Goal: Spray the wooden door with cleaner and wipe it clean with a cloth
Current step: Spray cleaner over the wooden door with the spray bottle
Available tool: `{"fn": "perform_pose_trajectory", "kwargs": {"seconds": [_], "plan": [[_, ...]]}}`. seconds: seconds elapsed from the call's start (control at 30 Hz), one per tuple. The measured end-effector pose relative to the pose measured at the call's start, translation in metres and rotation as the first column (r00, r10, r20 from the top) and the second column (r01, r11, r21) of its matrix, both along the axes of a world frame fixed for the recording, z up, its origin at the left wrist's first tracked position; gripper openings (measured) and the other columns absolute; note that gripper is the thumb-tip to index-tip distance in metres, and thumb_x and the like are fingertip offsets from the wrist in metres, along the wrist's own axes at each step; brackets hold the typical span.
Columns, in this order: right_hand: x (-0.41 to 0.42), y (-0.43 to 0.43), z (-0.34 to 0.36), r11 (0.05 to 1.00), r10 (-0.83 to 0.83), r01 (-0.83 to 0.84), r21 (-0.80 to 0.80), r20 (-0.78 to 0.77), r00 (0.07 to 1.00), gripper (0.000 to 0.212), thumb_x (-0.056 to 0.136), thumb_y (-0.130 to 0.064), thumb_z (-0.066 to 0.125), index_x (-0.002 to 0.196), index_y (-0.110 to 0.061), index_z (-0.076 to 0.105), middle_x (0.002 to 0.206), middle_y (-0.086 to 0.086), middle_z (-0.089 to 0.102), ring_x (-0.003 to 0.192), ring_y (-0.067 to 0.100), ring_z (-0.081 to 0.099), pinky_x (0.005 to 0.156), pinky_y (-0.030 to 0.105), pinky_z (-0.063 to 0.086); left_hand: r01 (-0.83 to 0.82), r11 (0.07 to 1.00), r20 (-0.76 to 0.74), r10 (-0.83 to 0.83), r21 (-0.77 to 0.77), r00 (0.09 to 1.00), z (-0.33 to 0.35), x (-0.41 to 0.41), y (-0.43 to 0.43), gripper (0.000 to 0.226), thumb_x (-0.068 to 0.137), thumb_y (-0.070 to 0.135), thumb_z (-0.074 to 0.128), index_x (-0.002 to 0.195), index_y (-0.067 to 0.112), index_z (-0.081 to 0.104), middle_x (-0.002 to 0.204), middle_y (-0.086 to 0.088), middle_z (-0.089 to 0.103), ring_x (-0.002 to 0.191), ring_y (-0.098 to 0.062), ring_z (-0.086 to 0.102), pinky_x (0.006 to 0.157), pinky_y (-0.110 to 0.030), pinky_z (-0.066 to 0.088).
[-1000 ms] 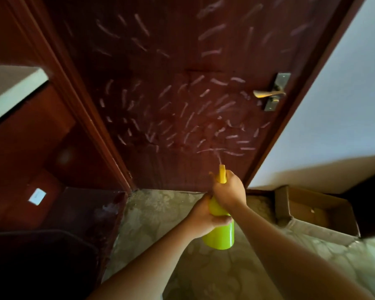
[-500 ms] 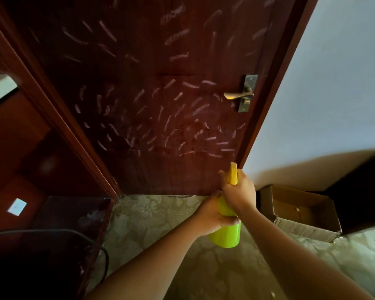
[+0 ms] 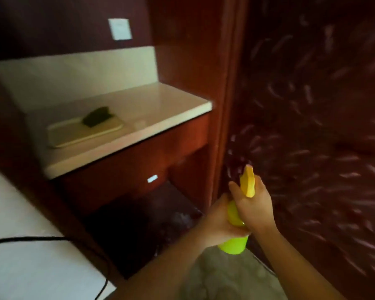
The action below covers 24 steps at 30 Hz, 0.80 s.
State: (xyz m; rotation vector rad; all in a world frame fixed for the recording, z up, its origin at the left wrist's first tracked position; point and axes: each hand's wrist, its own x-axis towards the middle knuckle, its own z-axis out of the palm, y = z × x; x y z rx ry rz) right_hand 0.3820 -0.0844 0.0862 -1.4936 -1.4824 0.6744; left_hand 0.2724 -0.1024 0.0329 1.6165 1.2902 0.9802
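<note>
The dark wooden door [image 3: 312, 131] fills the right side, speckled with many pale streaks of cleaner. A yellow-green spray bottle [image 3: 235, 239] is held upright just in front of its lower left part. My left hand [image 3: 217, 221] wraps the bottle's body from the left. My right hand [image 3: 254, 204] grips the neck under the yellow nozzle [image 3: 248, 180], which points at the door. No cloth can be made out for certain; a dark object [image 3: 97, 116] lies on a tray at the left, too blurred to tell.
Left of the door frame [image 3: 227, 105] stands a red-brown cabinet with a pale countertop [image 3: 152, 105] bearing a cream tray [image 3: 74, 135]. A white switch plate [image 3: 120, 29] is on the wall above. A white surface [image 3: 30, 256] with a black cable [image 3: 52, 238] is at lower left. Patterned floor lies below.
The view has swung left: the door handle, white wall and cardboard box have gone out of sight and the cabinet has come in. Both hands stay on the bottle, now nearer the door's left edge.
</note>
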Motion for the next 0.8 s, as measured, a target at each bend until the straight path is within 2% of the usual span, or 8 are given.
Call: {"fn": "perform_pose_trajectory", "kwargs": {"seconds": [0.07,0.13,0.27,0.33,0.43,0.6,0.73,0.8], "plan": [[-0.052,0.022,0.023,0.991,0.12,-0.118,0.065,-0.038,0.992,0.027,0.083,-0.032,0.075,0.094,-0.022,0.053,0.085,-0.006,0.062,0.083,0.019,0.061,0.074,0.033,0.044,-0.112,0.992,-0.02,0.113,0.05,0.993,0.027,-0.051,0.013,0.084,0.057,0.024,0.089,0.129,0.019,0.045,0.122,0.002,0.062,0.111,0.002,0.06,0.096,-0.024,0.048],[-0.1,0.043,0.046,0.965,0.234,-0.224,0.136,-0.058,0.971,0.026,0.083,-0.031,0.076,0.095,-0.023,0.054,0.082,-0.011,0.06,0.081,0.014,0.06,0.071,0.024,0.038,-0.213,0.968,-0.073,0.224,0.132,0.972,0.055,-0.1,0.024,0.086,0.058,0.028,0.091,0.131,0.016,0.047,0.124,0.001,0.061,0.11,-0.006,0.06,0.092,-0.025,0.048],[-0.186,0.079,0.091,0.867,0.453,-0.433,0.246,-0.029,0.891,0.033,0.084,-0.033,0.075,0.11,-0.029,0.055,0.088,-0.019,0.057,0.087,0.007,0.057,0.071,0.019,0.039,-0.337,0.915,-0.117,0.368,0.22,0.922,0.1,-0.191,0.047,0.091,0.062,0.022,0.094,0.137,0.022,0.044,0.118,0.018,0.053,0.105,0.004,0.053,0.078,-0.001,0.041],[-0.224,0.094,0.109,0.805,0.54,-0.517,0.29,0.0,0.841,0.039,0.084,-0.032,0.076,0.113,-0.036,0.05,0.097,-0.017,0.059,0.091,0.004,0.056,0.073,0.011,0.039,-0.402,0.87,-0.144,0.453,0.285,0.88,0.117,-0.231,0.055,0.089,0.06,0.029,0.095,0.133,0.024,0.046,0.117,0.017,0.054,0.107,-0.003,0.056,0.08,-0.013,0.047],[-0.278,0.114,0.129,0.743,0.605,-0.588,0.321,0.054,0.794,0.046,0.083,-0.034,0.076,0.122,-0.027,0.053,0.105,-0.005,0.062,0.095,0.01,0.058,0.078,0.018,0.042,-0.466,0.812,-0.135,0.536,0.35,0.833,0.133,-0.283,0.066,0.084,0.06,0.029,0.094,0.128,0.026,0.046,0.118,0.012,0.058,0.106,-0.008,0.058,0.08,-0.025,0.048],[-0.343,0.14,0.142,0.688,0.677,-0.651,0.321,0.04,0.735,0.048,0.084,-0.035,0.075,0.125,-0.02,0.054,0.109,-0.001,0.064,0.099,0.014,0.061,0.084,0.028,0.048,-0.555,0.743,-0.096,0.626,0.373,0.774,0.146,-0.338,0.084,0.084,0.058,0.022,0.095,0.121,0.034,0.04,0.113,0.013,0.057,0.102,-0.007,0.059,0.079,-0.014,0.047],[-0.363,0.174,0.146,0.666,0.691,-0.666,0.337,0.059,0.721,0.044,0.084,-0.035,0.073,0.12,-0.016,0.055,0.108,0.003,0.065,0.098,0.019,0.062,0.087,0.039,0.052,-0.6,0.711,-0.06,0.662,0.368,0.747,0.149,-0.347,0.113,0.081,0.06,0.019,0.094,0.121,0.029,0.042,0.114,0.01,0.058,0.104,-0.01,0.06,0.083,-0.026,0.05],[-0.364,0.198,0.149,0.667,0.69,-0.661,0.345,0.05,0.722,0.046,0.086,-0.035,0.071,0.124,-0.016,0.054,0.107,-0.001,0.062,0.097,0.017,0.06,0.087,0.037,0.051,-0.614,0.707,-0.042,0.666,0.35,0.744,0.152,-0.342,0.138,0.078,0.062,0.019,0.093,0.122,0.025,0.043,0.107,0.014,0.056,0.102,-0.009,0.058,0.077,-0.018,0.047]]}}
